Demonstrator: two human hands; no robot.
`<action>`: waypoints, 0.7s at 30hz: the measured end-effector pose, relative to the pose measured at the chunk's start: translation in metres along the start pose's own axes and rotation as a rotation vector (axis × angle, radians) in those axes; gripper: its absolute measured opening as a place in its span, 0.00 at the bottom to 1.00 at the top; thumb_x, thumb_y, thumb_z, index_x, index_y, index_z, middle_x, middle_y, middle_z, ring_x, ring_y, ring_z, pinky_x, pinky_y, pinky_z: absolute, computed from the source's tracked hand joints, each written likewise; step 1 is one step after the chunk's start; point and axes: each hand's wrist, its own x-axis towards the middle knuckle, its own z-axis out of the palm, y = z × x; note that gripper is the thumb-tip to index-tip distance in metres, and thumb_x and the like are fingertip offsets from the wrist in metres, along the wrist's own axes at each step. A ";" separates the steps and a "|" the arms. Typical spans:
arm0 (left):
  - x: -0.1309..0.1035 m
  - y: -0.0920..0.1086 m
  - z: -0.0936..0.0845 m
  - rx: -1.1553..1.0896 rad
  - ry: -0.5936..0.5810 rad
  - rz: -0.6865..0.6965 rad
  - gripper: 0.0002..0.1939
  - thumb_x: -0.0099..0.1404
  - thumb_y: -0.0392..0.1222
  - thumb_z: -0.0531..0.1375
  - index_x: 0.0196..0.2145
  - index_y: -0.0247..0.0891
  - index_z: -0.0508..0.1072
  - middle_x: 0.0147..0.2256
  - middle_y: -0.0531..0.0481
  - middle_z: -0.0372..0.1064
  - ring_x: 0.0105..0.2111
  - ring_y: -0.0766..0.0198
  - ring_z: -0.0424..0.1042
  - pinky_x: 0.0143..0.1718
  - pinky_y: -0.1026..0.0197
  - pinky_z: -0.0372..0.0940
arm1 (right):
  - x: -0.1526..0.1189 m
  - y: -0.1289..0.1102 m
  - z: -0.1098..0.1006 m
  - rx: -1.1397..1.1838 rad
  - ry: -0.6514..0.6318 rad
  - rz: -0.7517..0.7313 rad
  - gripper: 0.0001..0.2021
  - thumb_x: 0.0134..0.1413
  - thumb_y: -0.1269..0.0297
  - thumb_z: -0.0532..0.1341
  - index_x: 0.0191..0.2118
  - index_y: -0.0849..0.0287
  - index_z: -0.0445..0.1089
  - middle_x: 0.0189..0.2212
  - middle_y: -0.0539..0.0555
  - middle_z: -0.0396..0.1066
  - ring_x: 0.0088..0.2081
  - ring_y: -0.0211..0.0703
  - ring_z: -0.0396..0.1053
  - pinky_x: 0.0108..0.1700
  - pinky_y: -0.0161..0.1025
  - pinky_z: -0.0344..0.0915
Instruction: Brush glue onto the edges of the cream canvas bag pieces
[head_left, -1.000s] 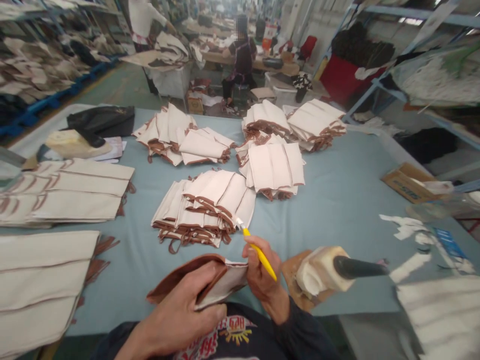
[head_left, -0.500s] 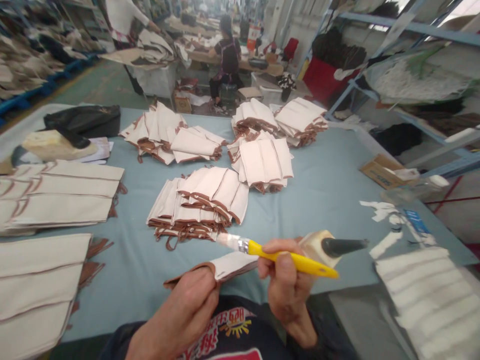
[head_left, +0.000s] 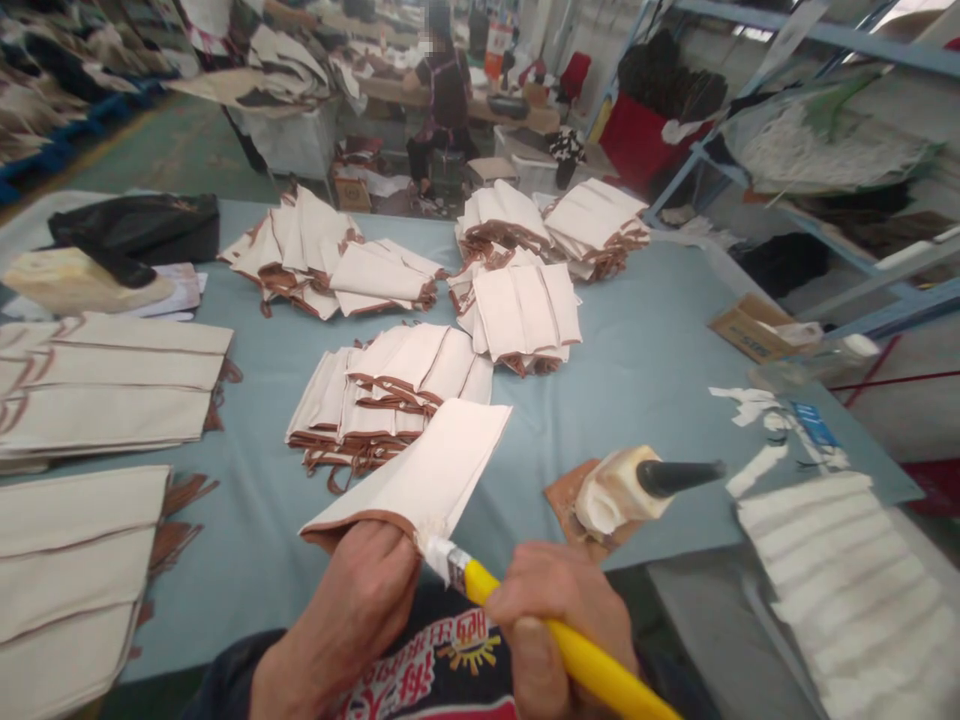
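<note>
My left hand (head_left: 356,590) grips a cream cloth piece (head_left: 442,460) by its brown-bound edge, the fingers curled partly out of sight behind the binding. The piece slants up and away over the table. In my right hand (head_left: 562,610) is a paintbrush (head_left: 478,582) with a yellow handle, its pale bristles touching the piece at the right end of the brown edge. To the right of my right hand, a cream, smeared container with a black spout-like part (head_left: 619,490) lies on a brown patch (head_left: 562,492).
Brown-edged cloth stacks (head_left: 420,365) lie ahead, with more (head_left: 525,310) beyond. Other cream stacks (head_left: 82,570) line the left side. White padded strips (head_left: 825,600) and a cardboard box (head_left: 757,328) are at the right. A person (head_left: 446,90) sits in the background.
My right hand has brought the brush down and toward me, onto the cloth's edge. My left hand has tilted the cloth up, so its broad face now shows.
</note>
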 end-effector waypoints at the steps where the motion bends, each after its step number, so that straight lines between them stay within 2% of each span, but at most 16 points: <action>1: 0.001 0.000 0.000 -0.006 -0.007 -0.001 0.15 0.64 0.21 0.51 0.32 0.42 0.65 0.25 0.51 0.70 0.25 0.59 0.70 0.28 0.60 0.64 | 0.003 -0.004 0.000 -0.022 -0.025 -0.107 0.18 0.75 0.54 0.53 0.32 0.51 0.69 0.16 0.44 0.67 0.16 0.36 0.64 0.23 0.35 0.62; 3: 0.001 -0.001 0.000 -0.022 -0.005 -0.002 0.16 0.65 0.21 0.51 0.32 0.43 0.65 0.25 0.51 0.70 0.25 0.59 0.70 0.28 0.60 0.65 | 0.008 -0.008 0.000 -0.053 -0.050 -0.234 0.17 0.77 0.59 0.50 0.34 0.52 0.68 0.16 0.43 0.67 0.15 0.34 0.62 0.22 0.35 0.61; 8: -0.001 -0.001 0.005 -0.020 0.036 -0.022 0.16 0.65 0.22 0.51 0.31 0.43 0.64 0.25 0.52 0.70 0.25 0.60 0.70 0.28 0.60 0.65 | 0.006 0.003 -0.002 0.007 0.017 -0.173 0.14 0.75 0.61 0.51 0.37 0.51 0.70 0.16 0.44 0.65 0.15 0.37 0.61 0.22 0.38 0.60; 14: -0.002 -0.001 0.004 -0.061 0.030 -0.040 0.16 0.65 0.22 0.50 0.32 0.44 0.64 0.26 0.52 0.71 0.26 0.59 0.71 0.27 0.60 0.64 | 0.002 -0.002 0.007 -0.042 -0.005 -0.229 0.17 0.78 0.59 0.49 0.34 0.51 0.65 0.16 0.43 0.65 0.14 0.35 0.60 0.23 0.37 0.59; 21: -0.003 0.001 0.005 -0.053 0.026 -0.077 0.15 0.66 0.22 0.51 0.32 0.44 0.64 0.25 0.53 0.69 0.24 0.60 0.69 0.26 0.59 0.63 | 0.006 0.001 0.001 -0.051 -0.026 -0.257 0.15 0.78 0.59 0.49 0.37 0.50 0.65 0.16 0.42 0.65 0.14 0.36 0.61 0.22 0.36 0.58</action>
